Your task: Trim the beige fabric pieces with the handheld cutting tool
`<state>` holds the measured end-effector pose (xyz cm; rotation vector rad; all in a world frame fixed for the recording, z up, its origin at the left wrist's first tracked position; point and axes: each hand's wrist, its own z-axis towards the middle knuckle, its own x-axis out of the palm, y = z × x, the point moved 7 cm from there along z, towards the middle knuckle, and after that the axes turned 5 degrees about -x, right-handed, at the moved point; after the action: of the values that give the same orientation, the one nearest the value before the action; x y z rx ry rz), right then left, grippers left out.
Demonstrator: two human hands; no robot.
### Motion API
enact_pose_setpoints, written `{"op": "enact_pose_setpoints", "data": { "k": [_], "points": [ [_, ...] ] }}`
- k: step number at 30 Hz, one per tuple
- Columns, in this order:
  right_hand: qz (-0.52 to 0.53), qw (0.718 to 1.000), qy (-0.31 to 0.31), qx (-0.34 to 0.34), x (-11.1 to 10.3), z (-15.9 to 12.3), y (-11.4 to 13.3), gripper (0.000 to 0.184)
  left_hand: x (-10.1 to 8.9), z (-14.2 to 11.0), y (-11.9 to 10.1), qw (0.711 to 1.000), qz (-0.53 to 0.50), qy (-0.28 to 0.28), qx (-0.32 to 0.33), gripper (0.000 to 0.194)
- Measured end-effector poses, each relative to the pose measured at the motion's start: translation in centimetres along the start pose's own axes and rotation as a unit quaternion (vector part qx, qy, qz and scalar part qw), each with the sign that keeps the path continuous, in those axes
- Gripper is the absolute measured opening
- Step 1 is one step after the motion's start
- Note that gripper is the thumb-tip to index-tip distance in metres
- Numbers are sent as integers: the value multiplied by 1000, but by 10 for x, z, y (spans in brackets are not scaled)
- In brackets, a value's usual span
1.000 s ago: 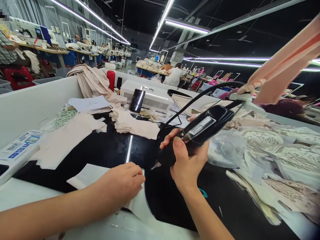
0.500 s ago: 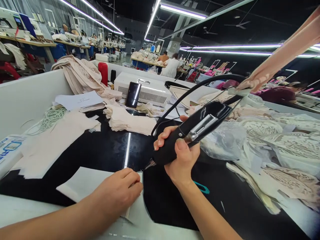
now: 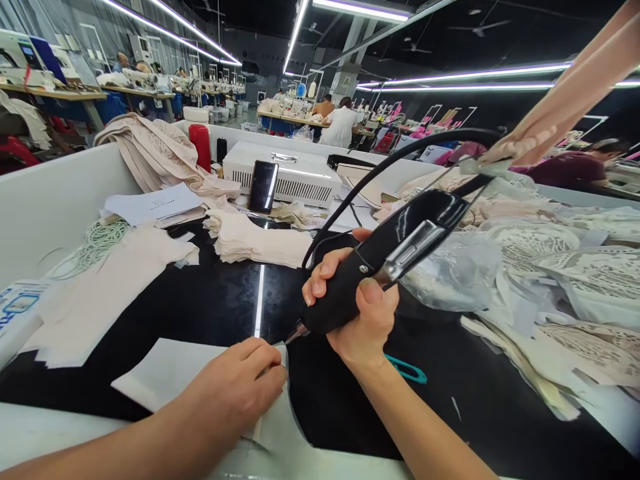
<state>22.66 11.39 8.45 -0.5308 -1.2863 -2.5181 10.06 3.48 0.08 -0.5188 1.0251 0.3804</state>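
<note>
My right hand (image 3: 370, 327) is wrapped round a black corded hand tool (image 3: 425, 217) with a metal lever along its side, my thumb beside the lever. The tool slants down to the left. Its narrow metal tip (image 3: 297, 332) meets the edge of a pale fabric piece (image 3: 173, 367), just beyond my left fingers; whether it touches cannot be made out. Closed on that fabric near its right edge, my left hand (image 3: 245, 380) has its fingertips partly hidden. A pink fabric strip (image 3: 565, 107) and a black cable (image 3: 380, 173) run from the tool's upper end.
Stacked pale fabric pieces (image 3: 255, 240) lie beyond my hands, more cut pieces (image 3: 110, 287) to the left. A phone (image 3: 263, 187) leans on a white vented box (image 3: 310, 180). Lace cups (image 3: 585, 267) and a plastic bag (image 3: 450, 273) fill the right. A teal loop (image 3: 407, 370) lies near my right wrist.
The view has shifted slightly. Both hands keep their grips, and the tool tip stays at nearly the same spot on the fabric's edge.
</note>
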Motion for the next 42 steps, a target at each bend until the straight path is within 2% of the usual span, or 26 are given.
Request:
{"op": "enact_pose_setpoints", "data": {
  "k": [5, 12, 17, 21, 30, 42],
  "points": [
    [5, 1000, 3, 5, -1, -2, -2, 58, 0, -2, 3, 1000, -22, 11, -8, 19],
    [26, 999, 14, -24, -1, 2, -5, 45, -5, 0, 1, 1000, -12, 14, 4, 28],
    [33, 999, 22, -34, -2, 2, -8, 37, -13, 1, -4, 999, 2, -35, 23, 32],
    [57, 998, 28, -27, 1, 2, -8, 36, -15, 1, -5, 999, 3, -45, 28, 32],
    [100, 994, 32, -8, 3, 0, -5, 42, -13, 1, -4, 999, 6, -34, 26, 33],
    [77, 995, 47, -33, 3, -5, -4, 37, -14, 1, -1, 1000, -18, -10, 11, 25]
  ]
}}
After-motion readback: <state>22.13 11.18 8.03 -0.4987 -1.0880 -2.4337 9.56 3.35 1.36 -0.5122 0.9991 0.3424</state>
